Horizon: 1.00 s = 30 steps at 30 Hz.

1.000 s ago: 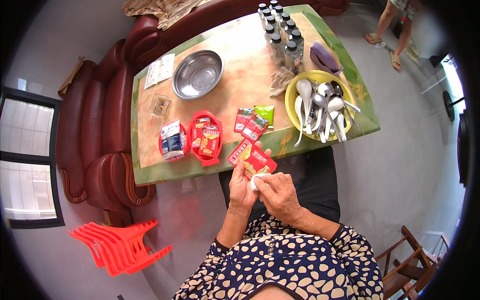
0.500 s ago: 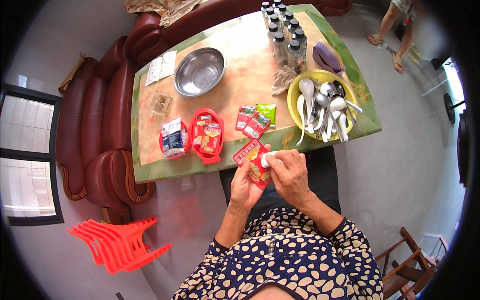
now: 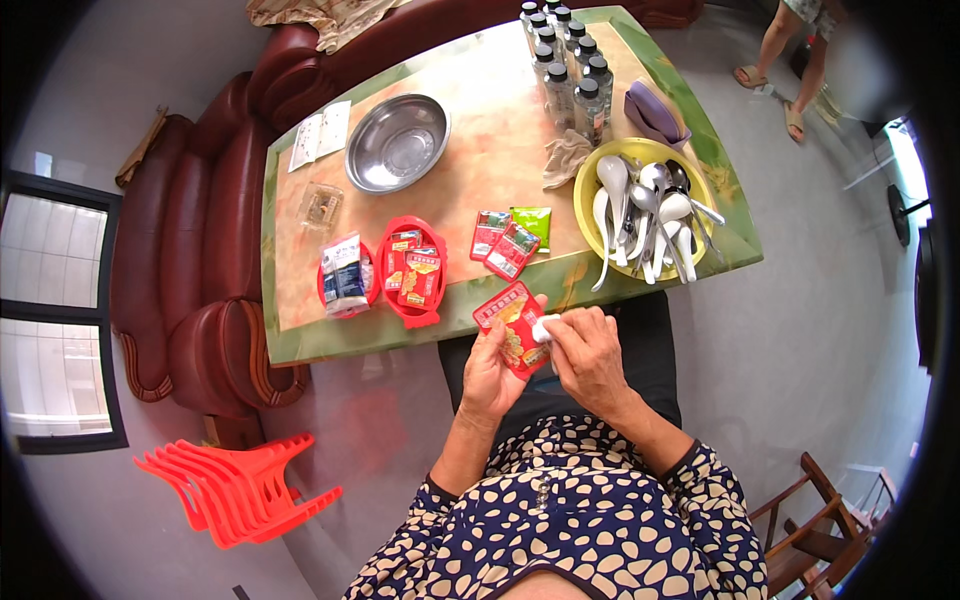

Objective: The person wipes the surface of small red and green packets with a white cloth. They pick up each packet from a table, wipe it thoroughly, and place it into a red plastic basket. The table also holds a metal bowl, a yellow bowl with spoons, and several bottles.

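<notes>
My left hand (image 3: 487,378) grips a red packet (image 3: 513,318) with yellow printing, tilted just off the table's near edge. Pinched in my right hand (image 3: 592,362) is a white wad, a tissue or cloth (image 3: 545,328), pressed against the packet's right side. Beyond my hands, red packets (image 3: 513,250) lie on the table beside a green packet (image 3: 532,229). To the left, a red basket (image 3: 421,319) holds several more red packets (image 3: 420,278). Next to it, a smaller red container (image 3: 374,294) carries a white and blue packet (image 3: 345,276).
A yellow basin (image 3: 590,233) of spoons and ladles stands right, near a crumpled cloth (image 3: 567,160), a purple pouch (image 3: 656,116) and several black-capped bottles (image 3: 588,105). A steel bowl (image 3: 397,143) sits far left. Red stools (image 3: 245,490) are on the floor. Another person's legs (image 3: 780,50) show far right.
My right hand has slid slightly right and down with the white wad along the packet. The packet has turned a little in my left hand.
</notes>
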{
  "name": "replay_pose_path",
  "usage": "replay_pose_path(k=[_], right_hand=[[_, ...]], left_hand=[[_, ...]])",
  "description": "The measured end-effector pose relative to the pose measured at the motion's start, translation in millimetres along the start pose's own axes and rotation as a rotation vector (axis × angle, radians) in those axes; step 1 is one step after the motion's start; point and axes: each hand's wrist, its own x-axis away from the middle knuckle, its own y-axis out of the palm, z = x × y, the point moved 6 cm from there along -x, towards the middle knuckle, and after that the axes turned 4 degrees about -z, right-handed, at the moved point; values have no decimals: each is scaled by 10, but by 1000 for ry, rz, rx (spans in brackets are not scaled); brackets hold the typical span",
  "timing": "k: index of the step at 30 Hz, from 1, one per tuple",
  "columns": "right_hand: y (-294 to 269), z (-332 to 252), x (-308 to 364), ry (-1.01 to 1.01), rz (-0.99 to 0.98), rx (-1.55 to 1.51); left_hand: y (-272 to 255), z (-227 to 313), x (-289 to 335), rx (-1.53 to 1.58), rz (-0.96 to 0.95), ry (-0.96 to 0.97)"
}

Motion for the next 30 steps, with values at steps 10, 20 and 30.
replay_pose_path(k=[10,20,30], right_hand=[[272,-250,-240,-172,49,-7],[168,-227,66,-266,-52,16],[292,-107,-51,-65,36,149]], left_hand=[[35,-4,-38,80,100,-70],[27,-18,-16,34,49,-109],[-153,81,-4,51,108,129]])
